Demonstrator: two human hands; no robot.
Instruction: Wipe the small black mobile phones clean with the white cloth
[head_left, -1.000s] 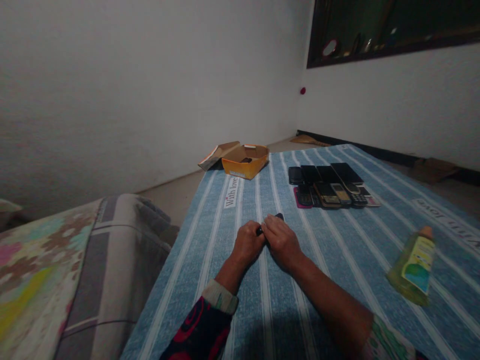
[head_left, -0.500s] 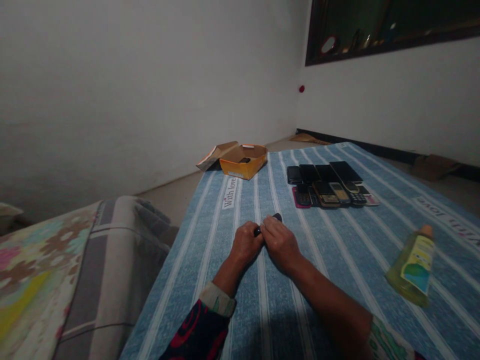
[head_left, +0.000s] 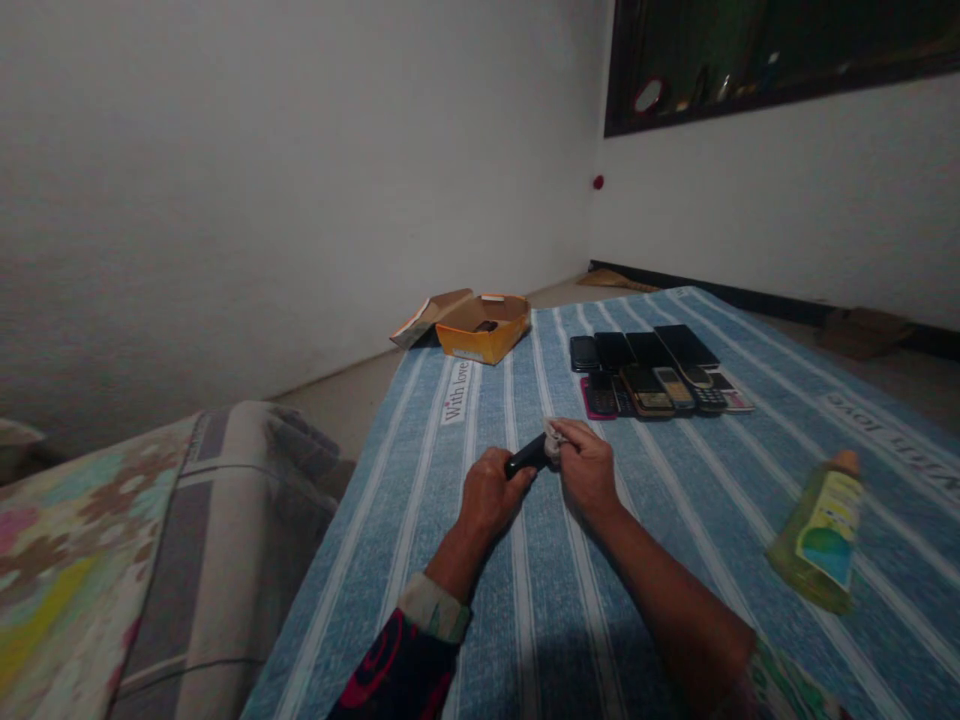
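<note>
My left hand (head_left: pixel 491 493) is closed around the near end of a small dark phone (head_left: pixel 526 455), held just above the blue striped cloth (head_left: pixel 675 560). My right hand (head_left: pixel 589 465) pinches a small pale cloth pad (head_left: pixel 553 434) against the far end of that phone. Both hands sit close together at the middle of the cloth. Beyond them lies a row of several dark phones (head_left: pixel 645 362), side by side in two lines.
An open orange cardboard box (head_left: pixel 482 326) stands at the far left corner of the cloth. A yellow-green bottle (head_left: pixel 817 535) lies on its side at the right. A patterned cushion (head_left: pixel 112 560) is on the left. White walls close the far side.
My right hand has slid away from the left, toward the far end of the phone, and the pale pad now shows between its fingers. More of the dark phone is uncovered.
</note>
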